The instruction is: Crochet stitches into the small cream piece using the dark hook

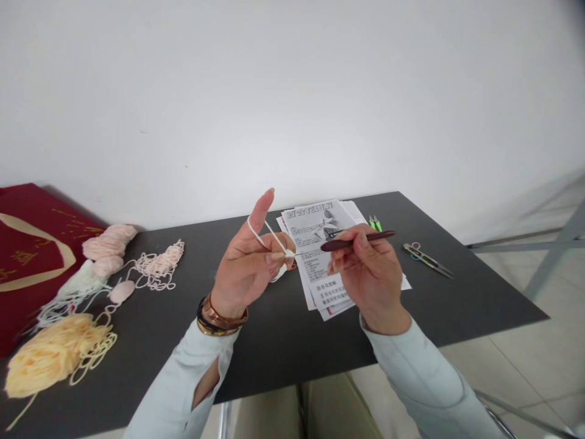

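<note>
Between thumb and fingers, my left hand [247,262] pinches a small white crochet piece [289,255]. White yarn [273,231] runs from that piece up around my raised index finger. My right hand [370,265] grips a crochet hook by its dark brown handle [340,243]. The thin metal tip of the hook points left and meets the white piece at my left fingertips; whether it sits inside a loop is too small to tell. Below my left fingers, a bit of white and orange shows, mostly hidden.
Printed sheets [315,274] lie stacked behind my hands on the dark table [283,341]. To the right are thread snips [428,261] and a green-handled tool [375,224]. Pink yarn [109,242], yellow yarn [52,353] and a red bag [27,305] are at the left.
</note>
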Demonstrator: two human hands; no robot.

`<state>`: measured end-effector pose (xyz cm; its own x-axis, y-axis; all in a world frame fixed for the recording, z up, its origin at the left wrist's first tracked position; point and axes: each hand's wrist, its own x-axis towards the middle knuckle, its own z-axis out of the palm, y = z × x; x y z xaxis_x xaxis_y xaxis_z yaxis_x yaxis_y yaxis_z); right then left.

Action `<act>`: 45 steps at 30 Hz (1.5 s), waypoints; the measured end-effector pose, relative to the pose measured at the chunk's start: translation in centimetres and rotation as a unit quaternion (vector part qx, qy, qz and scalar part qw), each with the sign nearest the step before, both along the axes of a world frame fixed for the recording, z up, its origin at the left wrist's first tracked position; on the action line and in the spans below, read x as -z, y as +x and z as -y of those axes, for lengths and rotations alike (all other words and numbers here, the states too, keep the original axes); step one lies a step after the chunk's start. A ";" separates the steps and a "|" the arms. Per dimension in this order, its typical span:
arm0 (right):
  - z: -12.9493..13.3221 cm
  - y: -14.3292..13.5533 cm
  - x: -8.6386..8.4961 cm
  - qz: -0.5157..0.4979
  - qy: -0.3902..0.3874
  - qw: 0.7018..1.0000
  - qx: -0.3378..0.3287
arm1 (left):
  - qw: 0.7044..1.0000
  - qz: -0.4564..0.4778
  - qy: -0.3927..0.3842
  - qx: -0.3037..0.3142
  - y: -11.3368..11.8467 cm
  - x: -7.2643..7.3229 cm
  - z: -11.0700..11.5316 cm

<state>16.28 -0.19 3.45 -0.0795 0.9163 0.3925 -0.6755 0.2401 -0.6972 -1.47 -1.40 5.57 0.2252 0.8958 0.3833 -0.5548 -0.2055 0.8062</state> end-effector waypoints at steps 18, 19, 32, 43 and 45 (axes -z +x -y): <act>0.1 -1.4 0.1 0.008 -0.109 0.994 -0.008 | 0.996 0.002 0.005 -0.093 2.4 2.1 -0.1; 0.2 -1.5 0.2 0.016 -0.099 0.995 0.010 | 0.993 -0.003 0.018 -0.116 2.5 2.3 -0.2; 1.3 -0.2 2.3 0.369 0.434 0.776 0.272 | 0.983 0.087 -0.158 -0.046 2.3 0.6 0.7; 1.1 -1.7 1.6 0.078 0.105 0.988 0.081 | 0.984 0.108 -0.137 0.036 1.1 -0.2 0.6; 1.1 -1.5 1.4 0.067 0.076 0.992 0.074 | 0.985 0.107 -0.130 0.031 1.1 -0.4 0.7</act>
